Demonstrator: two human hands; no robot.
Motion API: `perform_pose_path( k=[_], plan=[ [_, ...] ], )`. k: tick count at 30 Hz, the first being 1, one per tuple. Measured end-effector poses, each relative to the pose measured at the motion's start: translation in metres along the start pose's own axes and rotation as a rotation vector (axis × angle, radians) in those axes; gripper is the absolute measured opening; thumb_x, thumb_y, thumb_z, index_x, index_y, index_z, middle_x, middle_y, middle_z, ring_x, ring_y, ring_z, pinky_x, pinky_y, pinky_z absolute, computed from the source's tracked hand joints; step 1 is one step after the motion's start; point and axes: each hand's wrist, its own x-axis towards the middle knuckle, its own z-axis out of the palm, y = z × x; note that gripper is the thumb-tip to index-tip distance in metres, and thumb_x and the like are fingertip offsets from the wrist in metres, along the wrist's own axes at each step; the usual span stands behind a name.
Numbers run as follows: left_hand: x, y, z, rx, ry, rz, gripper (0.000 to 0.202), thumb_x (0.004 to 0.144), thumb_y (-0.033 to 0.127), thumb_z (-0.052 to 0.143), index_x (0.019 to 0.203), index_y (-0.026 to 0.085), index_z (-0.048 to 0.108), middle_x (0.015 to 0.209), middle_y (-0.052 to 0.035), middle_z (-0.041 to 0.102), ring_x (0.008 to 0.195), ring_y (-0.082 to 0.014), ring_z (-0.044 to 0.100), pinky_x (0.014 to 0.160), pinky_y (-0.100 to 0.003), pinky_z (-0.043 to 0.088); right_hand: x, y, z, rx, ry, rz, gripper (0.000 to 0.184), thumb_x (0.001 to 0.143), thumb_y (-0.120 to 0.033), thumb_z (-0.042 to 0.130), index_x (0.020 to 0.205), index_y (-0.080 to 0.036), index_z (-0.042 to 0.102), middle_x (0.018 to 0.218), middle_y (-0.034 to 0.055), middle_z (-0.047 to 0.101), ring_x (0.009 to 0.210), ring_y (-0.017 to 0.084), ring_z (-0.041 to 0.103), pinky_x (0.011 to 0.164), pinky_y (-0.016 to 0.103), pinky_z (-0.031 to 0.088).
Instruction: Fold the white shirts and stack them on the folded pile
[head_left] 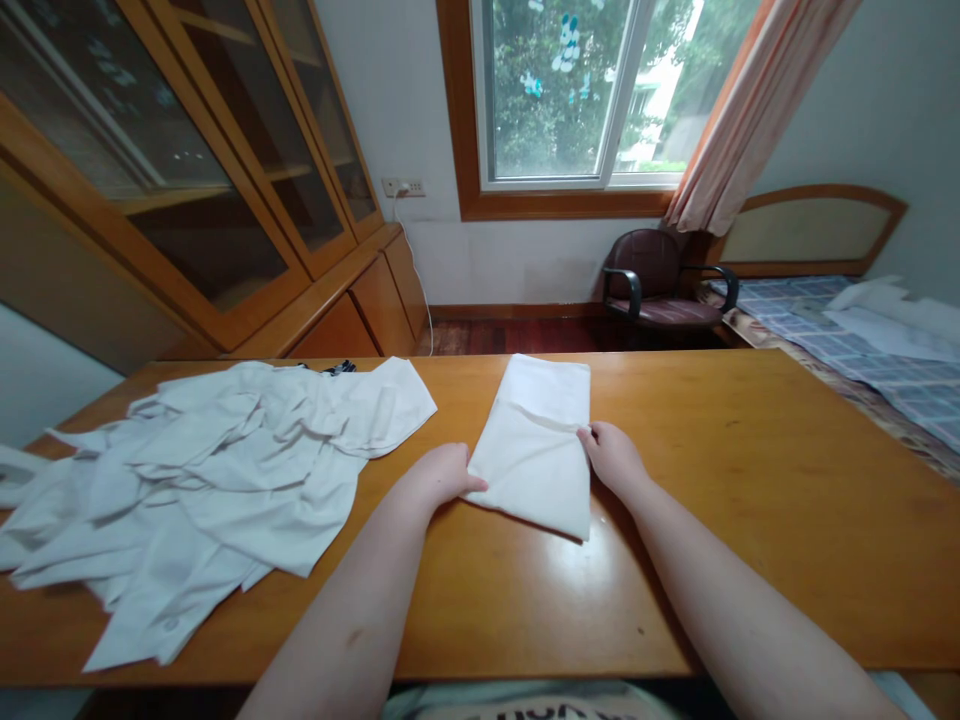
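Observation:
A folded white shirt point(540, 455) lies on the wooden table point(750, 480), roughly oblong, with one crease running across its upper half. My left hand point(442, 475) grips its lower left edge, the thumb on top of the fabric and the fingers mostly hidden. On the opposite side my right hand point(611, 455) pinches the right edge near that crease. Left of my arms spreads a loose heap of crumpled white shirts point(255, 470), with a buttoned cuff showing at its near end.
Small dark objects point(341, 368) sit behind the heap at the table's far edge. Beyond the table stand a glass-fronted cabinet point(300, 250), a maroon armchair point(649, 275) and a bed point(892, 330) on the right. A white cord point(420, 270) hangs from the wall socket.

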Motion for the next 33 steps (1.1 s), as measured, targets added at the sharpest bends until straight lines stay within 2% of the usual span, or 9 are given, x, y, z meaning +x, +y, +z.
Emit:
perform_pose_path(
  k=[3, 6, 9, 11, 13, 16, 20, 24, 33],
  plan=[
    [-0.003, -0.003, 0.0, -0.111, -0.115, 0.019, 0.035, 0.043, 0.039, 0.079, 0.065, 0.022, 0.058, 0.061, -0.0027, 0.065, 0.056, -0.0218, 0.06, 0.054, -0.027, 0.039, -0.001, 0.001, -0.001, -0.021, 0.004, -0.02, 0.034, 0.089, -0.039, 0.041, 0.075, -0.017, 0.063, 0.079, 0.0096, 0.066, 0.071, 0.018, 0.057, 0.057, 0.025, 0.032],
    [-0.005, -0.003, -0.001, -0.209, -0.18, 0.021, 0.038, 0.062, 0.055, 0.066, 0.077, 0.021, 0.06, 0.062, -0.0035, 0.066, 0.053, -0.0212, 0.06, 0.054, -0.029, 0.04, -0.002, 0.001, -0.003, 0.037, 0.02, -0.039, 0.034, 0.089, -0.042, 0.041, 0.083, -0.017, 0.063, 0.082, 0.0084, 0.066, 0.071, 0.018, 0.057, 0.058, 0.025, 0.033],
    [0.001, 0.002, 0.003, -0.265, 0.111, 0.021, 0.045, 0.078, 0.059, 0.049, 0.092, 0.018, 0.061, 0.08, -0.0094, 0.069, 0.07, -0.0238, 0.064, 0.064, -0.032, 0.044, -0.004, 0.0, -0.005, 0.125, 0.038, -0.043, 0.035, 0.088, -0.043, 0.042, 0.101, -0.018, 0.062, 0.088, 0.0078, 0.067, 0.076, 0.018, 0.059, 0.062, 0.025, 0.037],
    [0.009, 0.007, 0.011, -0.387, 0.275, 0.076, 0.044, 0.08, 0.051, 0.05, 0.108, 0.017, 0.057, 0.102, -0.0127, 0.067, 0.087, -0.0237, 0.063, 0.075, -0.033, 0.045, -0.004, -0.001, -0.004, 0.151, 0.042, -0.029, 0.037, 0.087, -0.044, 0.045, 0.107, -0.018, 0.061, 0.09, 0.0077, 0.067, 0.079, 0.018, 0.06, 0.064, 0.026, 0.039],
    [0.019, 0.011, 0.021, -0.568, 0.313, 0.18, 0.045, 0.08, 0.041, 0.055, 0.118, 0.017, 0.052, 0.117, -0.0134, 0.061, 0.1, -0.0218, 0.06, 0.085, -0.032, 0.045, -0.003, -0.001, -0.002, 0.161, 0.042, -0.014, 0.036, 0.086, -0.044, 0.047, 0.107, -0.018, 0.062, 0.09, 0.0073, 0.067, 0.08, 0.019, 0.06, 0.066, 0.026, 0.04],
    [0.029, 0.016, 0.032, -0.722, 0.307, 0.237, 0.043, 0.079, 0.033, 0.058, 0.119, 0.018, 0.054, 0.116, -0.011, 0.062, 0.105, -0.0209, 0.058, 0.09, -0.032, 0.043, -0.002, 0.0, 0.001, 0.162, 0.044, -0.002, 0.033, 0.085, -0.043, 0.048, 0.104, -0.019, 0.063, 0.088, 0.0059, 0.068, 0.08, 0.019, 0.06, 0.067, 0.027, 0.041],
    [0.032, 0.018, 0.031, -0.648, 0.313, 0.194, 0.042, 0.079, 0.032, 0.057, 0.119, 0.021, 0.054, 0.099, -0.0075, 0.068, 0.092, -0.0221, 0.061, 0.084, -0.033, 0.043, -0.002, 0.001, 0.002, 0.155, 0.058, -0.002, 0.032, 0.085, -0.041, 0.048, 0.102, -0.02, 0.064, 0.092, 0.0069, 0.068, 0.085, 0.02, 0.061, 0.071, 0.028, 0.041],
    [0.027, 0.02, 0.025, -0.398, 0.342, 0.187, 0.041, 0.081, 0.032, 0.055, 0.121, 0.025, 0.051, 0.082, -0.0033, 0.067, 0.079, -0.0226, 0.061, 0.077, -0.032, 0.042, -0.001, 0.0, 0.001, 0.155, 0.064, 0.014, 0.03, 0.086, -0.039, 0.047, 0.102, -0.02, 0.064, 0.095, 0.007, 0.068, 0.087, 0.021, 0.061, 0.071, 0.029, 0.04],
    [0.026, 0.02, 0.028, -0.165, 0.412, 0.127, 0.043, 0.085, 0.034, 0.051, 0.124, 0.02, 0.044, 0.088, -0.0068, 0.063, 0.079, -0.0226, 0.06, 0.073, -0.031, 0.042, 0.0, 0.002, 0.0, 0.219, 0.078, 0.051, 0.026, 0.082, -0.039, 0.05, 0.093, -0.02, 0.063, 0.082, 0.0039, 0.067, 0.077, 0.017, 0.059, 0.065, 0.026, 0.038]
  ],
)
